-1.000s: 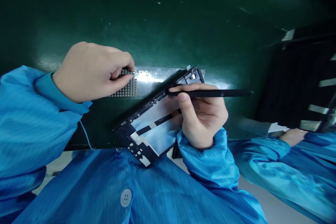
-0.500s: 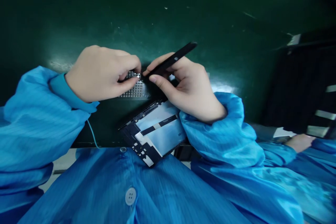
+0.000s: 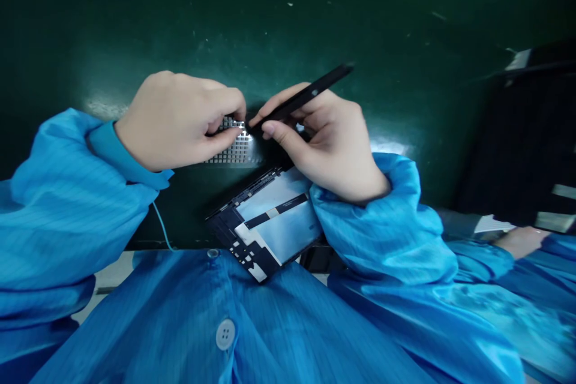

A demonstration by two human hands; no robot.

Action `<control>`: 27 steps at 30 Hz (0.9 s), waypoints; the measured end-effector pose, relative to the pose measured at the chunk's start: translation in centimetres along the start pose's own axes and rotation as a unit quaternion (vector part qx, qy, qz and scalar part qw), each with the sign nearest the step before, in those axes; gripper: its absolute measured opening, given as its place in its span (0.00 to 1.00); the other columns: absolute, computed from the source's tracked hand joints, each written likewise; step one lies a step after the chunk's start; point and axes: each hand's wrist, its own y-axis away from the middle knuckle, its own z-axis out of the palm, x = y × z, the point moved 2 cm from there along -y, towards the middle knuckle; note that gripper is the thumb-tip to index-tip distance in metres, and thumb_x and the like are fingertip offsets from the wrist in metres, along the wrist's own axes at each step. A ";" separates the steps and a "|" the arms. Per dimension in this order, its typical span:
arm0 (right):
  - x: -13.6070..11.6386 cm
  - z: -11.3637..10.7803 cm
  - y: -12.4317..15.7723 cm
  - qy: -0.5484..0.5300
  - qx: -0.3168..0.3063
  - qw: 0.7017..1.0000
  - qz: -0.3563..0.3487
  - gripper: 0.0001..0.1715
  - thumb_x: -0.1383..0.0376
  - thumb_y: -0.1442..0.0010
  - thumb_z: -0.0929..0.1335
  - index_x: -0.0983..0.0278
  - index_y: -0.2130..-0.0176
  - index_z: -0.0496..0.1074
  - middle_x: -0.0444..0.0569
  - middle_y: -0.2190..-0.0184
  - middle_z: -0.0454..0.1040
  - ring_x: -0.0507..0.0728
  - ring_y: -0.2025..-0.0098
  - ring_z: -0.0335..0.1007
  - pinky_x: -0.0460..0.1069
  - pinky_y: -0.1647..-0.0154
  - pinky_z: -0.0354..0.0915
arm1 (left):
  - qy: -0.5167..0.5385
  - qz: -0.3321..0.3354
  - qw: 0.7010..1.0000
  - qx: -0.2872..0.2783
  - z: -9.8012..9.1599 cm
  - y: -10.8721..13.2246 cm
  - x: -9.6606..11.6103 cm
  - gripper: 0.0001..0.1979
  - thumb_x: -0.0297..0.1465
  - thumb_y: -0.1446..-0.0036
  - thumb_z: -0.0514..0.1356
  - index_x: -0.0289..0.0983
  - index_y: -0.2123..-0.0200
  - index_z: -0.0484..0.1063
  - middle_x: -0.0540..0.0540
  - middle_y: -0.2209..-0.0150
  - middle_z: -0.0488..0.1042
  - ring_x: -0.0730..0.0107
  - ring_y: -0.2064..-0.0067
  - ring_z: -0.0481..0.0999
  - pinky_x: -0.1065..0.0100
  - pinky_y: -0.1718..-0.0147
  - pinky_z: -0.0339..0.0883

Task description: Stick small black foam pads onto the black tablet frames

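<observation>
My left hand [image 3: 180,123] is closed, with thumb and forefinger pinching the upper edge of a sheet of small silvery square pieces [image 3: 231,153]. Part of that sheet is hidden under the fingers. In my right hand [image 3: 330,138] is a slim black tool [image 3: 310,93] that looks like tweezers. Its lower end is close to the left fingertips, and the exact contact there is too dark to make out. Below the hands an opened device [image 3: 288,225] lies tilted at the table edge, showing a pale panel, a black strip and dark circuit parts. My right sleeve covers its right corner.
A dark green tabletop [image 3: 252,18] stretches ahead. Black items with pale strips [image 3: 517,138] stand at the right. Beyond my right sleeve appears another person's hand [image 3: 522,242] in a blue sleeve. A thin blue cord [image 3: 162,225] hangs from my left wristband [image 3: 128,153].
The view has shifted slightly. The black tool's upper end has swung a little to the right, and both hands keep their grips near the silvery sheet.
</observation>
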 end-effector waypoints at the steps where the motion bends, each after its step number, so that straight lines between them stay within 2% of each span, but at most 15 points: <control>1: -0.1 -0.1 0.6 -0.016 0.019 1.000 0.006 0.16 0.47 0.26 0.78 0.54 0.51 0.82 0.48 0.55 0.88 0.63 0.54 0.89 0.60 0.48 0.87 | 0.000 -0.005 1.000 -0.009 -0.1 0.0 0.1 0.21 0.43 0.26 0.54 0.47 0.44 0.85 0.48 0.63 0.84 0.59 0.60 0.80 0.54 0.67 0.57; 3: -0.1 -0.4 2.2 -0.038 0.084 0.995 0.021 0.16 0.47 0.25 0.76 0.54 0.48 0.81 0.47 0.55 0.88 0.63 0.53 0.89 0.62 0.47 0.88 | -0.002 -0.015 0.999 -0.030 -0.3 0.0 0.2 0.22 0.43 0.23 0.52 0.46 0.42 0.84 0.50 0.61 0.84 0.63 0.60 0.77 0.55 0.66 0.58; 7: 0.7 -0.7 6.1 -0.025 0.235 0.972 -0.001 0.08 0.54 0.23 0.76 0.53 0.49 0.81 0.47 0.56 0.86 0.61 0.53 0.89 0.62 0.46 0.86 | -0.004 -0.023 0.999 -0.044 -0.2 -0.1 0.1 0.25 0.44 0.19 0.47 0.48 0.41 0.84 0.54 0.58 0.84 0.67 0.59 0.75 0.56 0.62 0.61; 10: 1.6 -0.5 7.7 -0.020 0.286 0.958 -0.024 0.06 0.57 0.24 0.77 0.53 0.49 0.81 0.47 0.57 0.86 0.60 0.55 0.89 0.60 0.48 0.86 | 0.000 -0.016 1.000 -0.017 0.1 -0.1 -0.1 0.23 0.44 0.21 0.51 0.47 0.43 0.85 0.53 0.62 0.83 0.66 0.61 0.76 0.57 0.64 0.60; 13: 1.9 -0.2 7.7 -0.022 0.282 0.959 -0.032 0.06 0.59 0.24 0.77 0.55 0.49 0.81 0.47 0.57 0.87 0.59 0.55 0.89 0.57 0.49 0.85 | 0.019 -0.008 1.000 0.019 0.4 0.0 -0.3 0.19 0.42 0.26 0.58 0.43 0.46 0.86 0.50 0.65 0.81 0.65 0.63 0.77 0.62 0.63 0.62; 17: 1.6 0.0 7.4 -0.012 0.278 0.960 -0.031 0.06 0.59 0.24 0.76 0.55 0.49 0.82 0.47 0.57 0.87 0.59 0.55 0.89 0.56 0.51 0.85 | 0.045 -0.012 0.999 0.028 0.5 0.1 -0.3 0.16 0.40 0.26 0.62 0.40 0.46 0.87 0.50 0.66 0.80 0.65 0.63 0.76 0.64 0.56 0.67; 22: 0.9 -0.6 7.8 0.048 0.249 0.967 -0.033 0.06 0.62 0.24 0.76 0.55 0.48 0.82 0.47 0.56 0.88 0.60 0.54 0.89 0.57 0.50 0.83 | 0.045 -0.017 0.998 0.038 0.6 0.0 -0.6 0.13 0.42 0.30 0.66 0.46 0.49 0.87 0.50 0.68 0.79 0.61 0.66 0.76 0.62 0.66 0.59; 27: -1.3 -1.7 6.2 0.064 0.189 0.979 -0.041 0.08 0.65 0.25 0.76 0.55 0.47 0.82 0.47 0.53 0.88 0.60 0.51 0.88 0.57 0.46 0.83 | 0.042 -0.014 0.999 0.030 0.5 -0.1 -0.5 0.14 0.40 0.29 0.65 0.43 0.48 0.87 0.50 0.68 0.79 0.62 0.65 0.77 0.63 0.65 0.59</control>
